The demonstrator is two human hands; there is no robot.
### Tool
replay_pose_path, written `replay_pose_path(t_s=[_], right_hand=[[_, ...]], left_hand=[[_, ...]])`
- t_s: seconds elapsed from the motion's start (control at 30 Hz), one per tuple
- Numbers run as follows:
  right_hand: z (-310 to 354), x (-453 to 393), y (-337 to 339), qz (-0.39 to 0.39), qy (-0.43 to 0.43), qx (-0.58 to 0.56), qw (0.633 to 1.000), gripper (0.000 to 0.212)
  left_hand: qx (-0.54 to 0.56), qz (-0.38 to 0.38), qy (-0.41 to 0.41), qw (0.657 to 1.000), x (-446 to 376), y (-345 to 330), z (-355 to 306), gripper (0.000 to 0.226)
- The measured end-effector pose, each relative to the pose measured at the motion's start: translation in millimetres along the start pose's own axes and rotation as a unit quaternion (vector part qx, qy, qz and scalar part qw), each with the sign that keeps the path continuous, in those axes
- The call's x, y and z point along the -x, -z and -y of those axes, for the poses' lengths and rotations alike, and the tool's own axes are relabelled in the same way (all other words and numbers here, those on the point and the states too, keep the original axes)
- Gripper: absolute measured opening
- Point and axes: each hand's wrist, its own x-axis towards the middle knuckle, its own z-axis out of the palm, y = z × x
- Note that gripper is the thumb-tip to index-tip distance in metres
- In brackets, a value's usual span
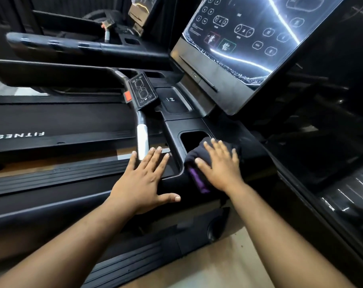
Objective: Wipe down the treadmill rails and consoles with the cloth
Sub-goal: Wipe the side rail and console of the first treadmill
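A dark cloth with a purple edge [197,156] lies bunched on the black console tray [199,125] of the treadmill, at the rim of a cup holder [192,140]. My right hand [220,165] presses flat on the cloth with straight, spread fingers. My left hand [144,177] rests open on the near edge of the tray, fingers straight, beside the silver-and-black handrail grip [142,142]. The large glossy touchscreen console [249,32] rises behind the tray, showing streaks and bright reflections.
A small control pad with a red clip [142,90] sits on the handrail, next to a wireless charging pocket [172,99]. The treadmill belt and side rail [52,129] run to the left. Another treadmill [72,42] stands behind. Wooden floor [228,262] shows below.
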Motion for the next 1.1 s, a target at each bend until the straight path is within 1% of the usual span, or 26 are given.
replay_pose_path(t_s=[0.07, 0.13, 0.17, 0.23, 0.3, 0.33, 0.4, 0.47, 0.5, 0.53, 0.6, 0.67, 0.73, 0.77, 0.83, 0.9, 0.97, 1.0, 1.03, 1.1], right_hand=[[6, 29, -8, -0.007, 0.033, -0.013, 0.999, 0.097], [-14, 37, -10, 0.000, 0.053, 0.004, 0.999, 0.100], [-27, 30, -7, 0.006, 0.042, 0.010, 0.999, 0.103], [-44, 0, 6, 0.016, -0.026, -0.001, 1.000, 0.107], [-41, -35, 21, 0.036, -0.092, -0.011, 0.995, 0.107], [-35, -47, 24, 0.045, -0.104, -0.013, 0.993, 0.107], [-13, -58, 22, 0.059, -0.081, -0.009, 0.995, 0.102], [3, -46, 17, 0.063, -0.022, 0.007, 0.998, 0.086], [3, -36, 14, 0.054, -0.001, 0.015, 0.998, 0.079], [-2, -28, 12, 0.040, 0.004, 0.017, 0.999, 0.078], [-24, -17, 13, 0.018, -0.037, 0.009, 0.999, 0.087], [-52, -20, 18, 0.011, -0.115, -0.009, 0.993, 0.094], [-61, -37, 27, 0.030, -0.180, -0.016, 0.983, 0.099], [-55, -47, 30, 0.037, -0.192, -0.015, 0.981, 0.100], [-32, -58, 27, 0.036, -0.165, -0.013, 0.985, 0.099], [-15, -49, 16, 0.037, -0.094, -0.008, 0.995, 0.094], [-21, -28, 9, 0.028, -0.038, -0.001, 0.999, 0.093], [-32, -17, 7, 0.014, -0.033, -0.006, 0.999, 0.096], [-44, -6, 7, -0.005, -0.049, -0.016, 0.999, 0.100], [-52, 15, 2, -0.042, -0.119, -0.049, 0.991, 0.099]], left_hand=[[-0.004, -0.002, 0.000, 1.000, 1, 0, 0, 0.117], [-0.010, -0.001, -0.002, 1.000, 2, -1, -1, 0.116], [-0.010, -0.002, 0.000, 1.000, 2, -1, -1, 0.116], [-0.011, -0.007, 0.004, 1.000, 2, -1, -1, 0.116], [-0.010, -0.005, 0.004, 1.000, 1, -1, -2, 0.116], [-0.009, -0.006, 0.003, 1.000, 1, -1, -3, 0.116], [-0.008, -0.010, 0.005, 1.000, 1, -1, -1, 0.117], [-0.009, -0.007, 0.006, 1.000, 1, -2, -2, 0.118], [-0.013, -0.008, 0.007, 1.000, 3, -2, -2, 0.119], [-0.015, -0.012, 0.008, 1.000, 4, -2, -3, 0.120], [-0.009, -0.020, 0.008, 1.000, 8, -2, -2, 0.120], [-0.007, -0.026, 0.011, 1.000, 9, -2, -3, 0.119], [-0.011, -0.021, 0.017, 1.000, 7, -2, -3, 0.119], [-0.013, -0.015, 0.017, 1.000, 5, -1, -3, 0.118], [-0.018, -0.002, 0.014, 1.000, 2, 0, -2, 0.117], [-0.021, 0.003, 0.014, 1.000, 2, -1, -2, 0.117], [-0.022, -0.004, 0.018, 1.000, 3, -1, -3, 0.118], [-0.022, -0.009, 0.020, 1.000, 3, -1, -3, 0.119], [-0.020, -0.011, 0.021, 1.000, 3, -1, -3, 0.119], [-0.018, -0.013, 0.023, 0.999, 3, -1, -3, 0.120]])
